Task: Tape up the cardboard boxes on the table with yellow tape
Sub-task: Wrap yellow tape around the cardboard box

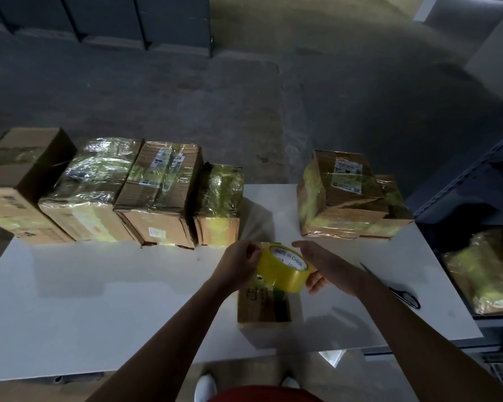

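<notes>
A roll of yellow tape (285, 271) hovers over a small cardboard box (263, 304) near the front of the white table (99, 300). My right hand (321, 265) holds the roll from its right side, fingers round its rim. My left hand (241, 264) pinches at the roll's left edge, where the tape end lies. The small box is partly hidden beneath the roll and my hands.
Several taped boxes (160, 192) line the table's back left edge. Two more taped boxes (346, 195) stand at the back right. Black scissors (401, 291) lie on the table's right side. A wrapped parcel (485, 271) sits on a shelf to the right.
</notes>
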`<state>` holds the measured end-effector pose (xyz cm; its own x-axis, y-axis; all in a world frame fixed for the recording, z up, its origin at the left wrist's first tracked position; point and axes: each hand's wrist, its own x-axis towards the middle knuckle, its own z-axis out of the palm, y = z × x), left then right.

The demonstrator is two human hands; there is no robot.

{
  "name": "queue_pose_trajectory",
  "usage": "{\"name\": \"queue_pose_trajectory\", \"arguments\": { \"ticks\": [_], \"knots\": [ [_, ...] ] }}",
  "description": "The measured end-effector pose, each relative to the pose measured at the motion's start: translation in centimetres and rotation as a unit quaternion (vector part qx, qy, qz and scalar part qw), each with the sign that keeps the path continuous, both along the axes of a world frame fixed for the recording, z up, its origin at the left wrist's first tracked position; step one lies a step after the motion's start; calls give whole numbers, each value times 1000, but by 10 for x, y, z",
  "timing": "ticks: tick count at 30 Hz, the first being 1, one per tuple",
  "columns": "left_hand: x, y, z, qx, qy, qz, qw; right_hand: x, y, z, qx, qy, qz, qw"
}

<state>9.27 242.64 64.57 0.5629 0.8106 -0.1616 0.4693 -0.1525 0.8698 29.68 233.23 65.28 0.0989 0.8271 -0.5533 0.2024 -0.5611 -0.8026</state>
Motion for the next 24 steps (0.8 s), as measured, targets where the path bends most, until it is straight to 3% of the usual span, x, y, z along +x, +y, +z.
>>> {"name": "queue_pose_trajectory", "arguments": {
  "ticks": [3, 5, 8, 14, 19, 24],
  "knots": [
    [-5, 4, 1, -136, -19, 65, 988, -2, 0, 2, 29, 2, 33, 999],
    [-7, 7, 2, -218, -39, 82, 972, -6, 2, 1, 63, -45, 42, 996],
    [-11, 10, 4, -278, -75, 87, 954, -12, 4, -4, 121, -110, 39, 986],
    [-22, 8, 10, -393, -121, 73, 909, -20, 11, -1, 169, -54, -21, 984],
    [-16, 2, 17, -399, -96, 119, 904, -28, 16, 5, 218, -102, -9, 970],
    [-25, 4, 11, -329, -63, 136, 932, -21, 19, 17, 220, -171, 66, 958]
  ]
}}
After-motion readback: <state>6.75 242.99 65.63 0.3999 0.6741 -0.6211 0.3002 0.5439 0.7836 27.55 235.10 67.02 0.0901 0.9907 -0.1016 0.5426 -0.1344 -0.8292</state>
